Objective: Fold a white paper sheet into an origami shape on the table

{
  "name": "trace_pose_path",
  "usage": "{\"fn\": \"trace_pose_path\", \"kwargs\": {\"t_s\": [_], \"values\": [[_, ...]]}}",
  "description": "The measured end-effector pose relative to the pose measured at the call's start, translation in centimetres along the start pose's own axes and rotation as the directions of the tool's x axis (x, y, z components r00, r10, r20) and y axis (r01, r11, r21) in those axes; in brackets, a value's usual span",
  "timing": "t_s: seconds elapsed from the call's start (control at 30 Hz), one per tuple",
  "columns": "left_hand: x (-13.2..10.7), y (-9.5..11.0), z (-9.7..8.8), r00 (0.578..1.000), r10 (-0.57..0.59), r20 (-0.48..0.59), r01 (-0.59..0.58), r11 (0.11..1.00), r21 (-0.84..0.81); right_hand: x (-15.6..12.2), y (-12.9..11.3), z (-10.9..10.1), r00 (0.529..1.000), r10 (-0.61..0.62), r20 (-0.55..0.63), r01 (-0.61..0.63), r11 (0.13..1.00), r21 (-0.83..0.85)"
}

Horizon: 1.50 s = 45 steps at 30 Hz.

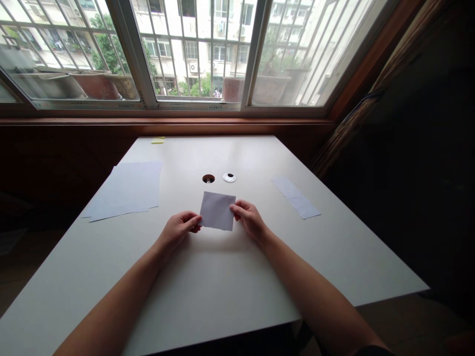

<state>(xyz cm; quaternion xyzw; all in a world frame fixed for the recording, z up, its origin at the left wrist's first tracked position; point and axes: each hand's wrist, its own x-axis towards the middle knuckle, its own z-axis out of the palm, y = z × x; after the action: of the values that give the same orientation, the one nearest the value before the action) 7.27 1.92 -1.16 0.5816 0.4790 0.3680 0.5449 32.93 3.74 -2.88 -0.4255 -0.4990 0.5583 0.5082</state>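
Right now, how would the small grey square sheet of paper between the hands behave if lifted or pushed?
The small grey square sheet of paper looks thin, so it is probably floppy and light. Pinched by the left hand and right hand, it appears to hold flat. Pushed, it would likely slide easily on the smooth white table.

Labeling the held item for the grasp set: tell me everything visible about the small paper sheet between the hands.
The small paper sheet is a plain, pale grey-white piece, roughly square, thin and unmarked on the side that shows. It sits slightly skewed over the middle of the white table. The left hand pinches its near-left corner and the right hand pinches its right edge near the top. A soft shadow under its near edge suggests it is slightly raised. Whether it is folded cannot be told.
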Motion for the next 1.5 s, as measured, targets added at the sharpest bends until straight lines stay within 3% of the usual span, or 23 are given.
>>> {"fn": "trace_pose_path", "kwargs": {"t_s": [0.47, 0.6, 0.83, 1.17, 1.33, 1.5], "values": [[0.3, -0.9, -0.5, 0.998, 0.062, 0.022, -0.063, 0.997, 0.047, 0.1, 0.2, 0.1, 1.0, 0.005, -0.021, -0.003, 0.997, 0.076], [0.3, -1.4, -0.3, 0.979, 0.205, 0.008, -0.205, 0.976, 0.073, 0.2, 0.2, 0.0, 1.0, 0.021, 0.006, -0.021, 0.997, 0.069], [0.1, -1.8, 0.2, 0.903, 0.425, 0.068, -0.427, 0.864, 0.267, 0.2, 0.0, 0.1, 0.996, 0.039, 0.074, -0.041, 0.999, 0.029], [-0.1, -1.2, 0.0, 0.885, 0.455, 0.099, -0.463, 0.834, 0.301, -0.1, -0.3, 0.2, 0.985, 0.037, 0.169, -0.022, 0.996, -0.087], [0.3, -1.5, -0.2, 0.856, 0.504, 0.117, -0.513, 0.797, 0.319, -0.1, -0.2, 0.3, 0.978, 0.026, 0.205, 0.01, 0.985, -0.171], [0.2, -1.2, -0.5, 0.849, 0.523, 0.076, -0.51, 0.772, 0.381, 0.0, 0.1, 0.1, 0.96, 0.018, 0.281, 0.047, 0.974, -0.223]]}}
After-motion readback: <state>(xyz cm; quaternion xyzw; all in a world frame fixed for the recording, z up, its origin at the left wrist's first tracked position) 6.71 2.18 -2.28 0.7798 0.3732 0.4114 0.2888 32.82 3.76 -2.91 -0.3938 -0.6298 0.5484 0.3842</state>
